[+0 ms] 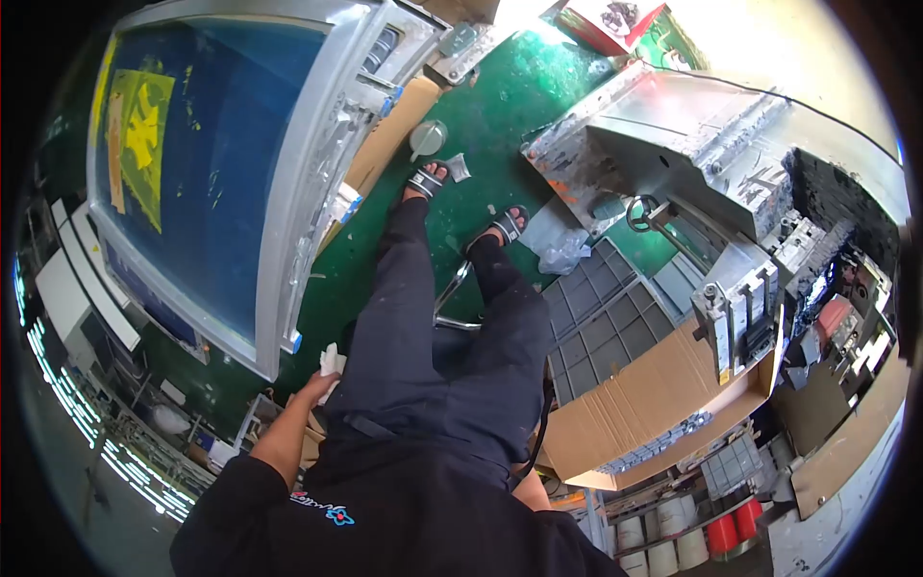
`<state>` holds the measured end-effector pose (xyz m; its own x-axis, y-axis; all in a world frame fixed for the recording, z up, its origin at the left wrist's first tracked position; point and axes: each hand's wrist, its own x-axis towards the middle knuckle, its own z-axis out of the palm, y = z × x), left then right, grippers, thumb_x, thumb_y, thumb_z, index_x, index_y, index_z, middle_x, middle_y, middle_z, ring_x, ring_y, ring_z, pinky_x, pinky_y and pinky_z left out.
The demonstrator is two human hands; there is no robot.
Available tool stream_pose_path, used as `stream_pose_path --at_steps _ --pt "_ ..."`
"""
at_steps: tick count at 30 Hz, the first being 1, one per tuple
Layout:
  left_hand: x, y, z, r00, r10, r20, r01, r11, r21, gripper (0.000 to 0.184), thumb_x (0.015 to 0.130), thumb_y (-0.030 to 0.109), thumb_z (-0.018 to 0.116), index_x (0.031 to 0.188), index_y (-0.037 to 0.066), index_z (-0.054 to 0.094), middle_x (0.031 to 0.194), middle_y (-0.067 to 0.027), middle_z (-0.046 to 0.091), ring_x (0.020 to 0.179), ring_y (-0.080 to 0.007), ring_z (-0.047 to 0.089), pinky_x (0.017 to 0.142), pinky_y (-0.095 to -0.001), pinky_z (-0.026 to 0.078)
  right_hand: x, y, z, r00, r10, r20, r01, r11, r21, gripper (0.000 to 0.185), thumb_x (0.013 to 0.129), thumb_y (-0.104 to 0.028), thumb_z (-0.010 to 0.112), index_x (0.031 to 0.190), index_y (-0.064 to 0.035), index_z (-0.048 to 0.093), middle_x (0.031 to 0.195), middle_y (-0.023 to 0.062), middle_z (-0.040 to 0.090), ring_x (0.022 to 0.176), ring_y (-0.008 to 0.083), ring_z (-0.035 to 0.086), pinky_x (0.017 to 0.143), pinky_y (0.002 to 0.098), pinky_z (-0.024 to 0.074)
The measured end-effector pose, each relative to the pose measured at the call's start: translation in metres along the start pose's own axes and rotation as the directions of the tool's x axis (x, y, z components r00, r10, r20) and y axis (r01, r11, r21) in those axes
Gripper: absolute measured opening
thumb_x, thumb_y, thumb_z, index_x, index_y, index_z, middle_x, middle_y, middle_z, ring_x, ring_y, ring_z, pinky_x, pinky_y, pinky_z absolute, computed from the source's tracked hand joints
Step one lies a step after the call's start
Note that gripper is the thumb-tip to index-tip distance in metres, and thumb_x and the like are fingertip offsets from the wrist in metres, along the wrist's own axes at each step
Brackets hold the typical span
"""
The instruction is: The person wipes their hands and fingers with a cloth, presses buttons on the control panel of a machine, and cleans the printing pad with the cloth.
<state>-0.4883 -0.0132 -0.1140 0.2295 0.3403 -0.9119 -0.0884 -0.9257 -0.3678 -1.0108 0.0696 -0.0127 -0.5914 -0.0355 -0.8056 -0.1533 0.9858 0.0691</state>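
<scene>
- 1 hand in view: L hand, low beside the L thigh; fingers closed round a white wad, paper or cloth, can't tell which.
- Wad pokes out past the fingertips; can't tell if it touches the trouser leg.
- R hand: out of sight, only a bit of R forearm shows by the hip, so grip can't be told.
- Done, as far as view shows: wad is in hand. That's abt all that can be confirmed.
- Left to do: can't say; wad isn't on any work surface, so prob. no wiping or placing at this instant.
- Nearest big item, L side: framed blue screen w/ a yellow patch; wad is near its lower corner but apart from it. Whether screen's finished or not, can't tell.
- R side: open carton w/ grey pieces inside, next to grey trays; no hand seen on these, & no. of pieces unclear.
- Machine w/ handwheel beyond, no hand seen on it.
</scene>
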Motion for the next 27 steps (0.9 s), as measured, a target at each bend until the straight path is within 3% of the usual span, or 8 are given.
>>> stream_pose_path --at_steps 2,4,7,8,10,12,22,27 --pt "0.033 -0.018 -0.001 0.933 0.347 0.098 -0.360 0.883 0.302 0.057 0.090 0.036 0.067 0.138 0.008 0.058 0.118 -0.0161 0.068 0.108 -0.0319 0.067 0.093 -0.0428 0.053 0.002 -0.014 0.007 0.999 0.023 -0.046 -0.020 0.998 0.056 0.055 0.088 -0.033 0.073 0.131 -0.0031 0.056 0.105 0.0189 0.072 0.102 0.0304 0.071 0.090 0.0401 0.0551" --pt "0.079 -0.031 -0.003 0.850 0.492 -0.190 -0.204 0.638 0.743 0.061 0.087 0.038 0.068 0.141 0.013 0.056 0.130 -0.0215 0.063 0.116 -0.0413 0.063 0.099 -0.0485 0.051 0.006 -0.020 0.008 0.996 0.036 -0.085 -0.028 0.995 0.097 0.055 0.088 -0.033 0.073 0.131 -0.0031 0.056 0.105 0.0189 0.072 0.102 0.0305 0.071 0.090 0.0400 0.0550" --pt "-0.004 0.055 0.033 0.855 0.234 -0.462 0.174 0.711 0.682 0.068 0.080 0.046 0.070 0.136 0.011 0.059 0.130 -0.0270 0.062 0.119 -0.0454 0.061 0.102 -0.0500 0.049 0.006 -0.021 -0.010 0.995 0.048 -0.086 -0.039 0.993 0.107 0.054 0.089 -0.032 0.073 0.131 -0.0029 0.056 0.105 0.0189 0.073 0.102 0.0305 0.071 0.090 0.0399 0.0548" --pt "0.035 0.041 0.008 0.914 0.188 -0.360 0.148 0.673 0.725 0.063 0.080 0.043 0.068 0.127 0.002 0.063 0.114 -0.0255 0.069 0.107 -0.0395 0.068 0.093 -0.0479 0.054 0.010 -0.022 -0.017 0.995 0.053 -0.083 -0.044 0.993 0.107 0.053 0.089 -0.032 0.073 0.131 -0.0029 0.056 0.105 0.0189 0.073 0.102 0.0305 0.071 0.090 0.0399 0.0548" --pt "0.054 0.051 -0.012 0.970 -0.118 -0.210 0.202 0.877 0.436 0.060 0.081 0.041 0.068 0.118 -0.006 0.065 0.103 -0.0199 0.072 0.093 -0.0326 0.072 0.083 -0.0447 0.056 0.026 -0.020 -0.027 0.996 0.040 -0.083 -0.031 0.994 0.105 0.053 0.089 -0.031 0.072 0.130 -0.0028 0.057 0.105 0.0189 0.073 0.102 0.0306 0.071 0.090 0.0399 0.0547" --pt "0.043 0.067 -0.020 0.960 -0.264 -0.094 0.280 0.875 0.395 0.061 0.082 0.040 0.068 0.118 -0.008 0.065 0.104 -0.0157 0.072 0.088 -0.0285 0.071 0.077 -0.0429 0.056 0.030 -0.016 -0.044 0.995 0.059 -0.075 -0.051 0.992 0.116 0.052 0.089 -0.031 0.072 0.130 -0.0027 0.057 0.105 0.0189 0.073 0.102 0.0306 0.071 0.090 0.0398 0.0546" --pt "-0.078 0.181 0.056 0.945 0.325 -0.031 -0.206 0.669 0.714 0.062 0.080 0.040 0.065 0.124 -0.003 0.066 0.117 -0.0260 0.070 0.108 -0.0365 0.069 0.094 -0.0404 0.052 0.065 -0.034 -0.041 0.999 0.014 -0.044 -0.006 0.987 0.163 0.049 0.090 -0.029 0.072 0.129 -0.0023 0.058 0.105 0.0189 0.074 0.102 0.0307 0.071 0.091 0.0396 0.0541" --pt "-0.136 0.240 0.086 0.843 0.525 -0.116 -0.377 0.731 0.568 0.057 0.076 0.036 0.069 0.114 -0.008 0.067 0.108 -0.0269 0.072 0.100 -0.0372 0.072 0.090 -0.0404 0.054 0.061 -0.042 -0.058 0.998 -0.041 -0.048 0.049 0.982 0.182 0.048 0.090 -0.028 0.072 0.128 -0.0021 0.059 0.105 0.0190 0.074 0.101 0.0308 0.071 0.092 0.0395 0.0538"
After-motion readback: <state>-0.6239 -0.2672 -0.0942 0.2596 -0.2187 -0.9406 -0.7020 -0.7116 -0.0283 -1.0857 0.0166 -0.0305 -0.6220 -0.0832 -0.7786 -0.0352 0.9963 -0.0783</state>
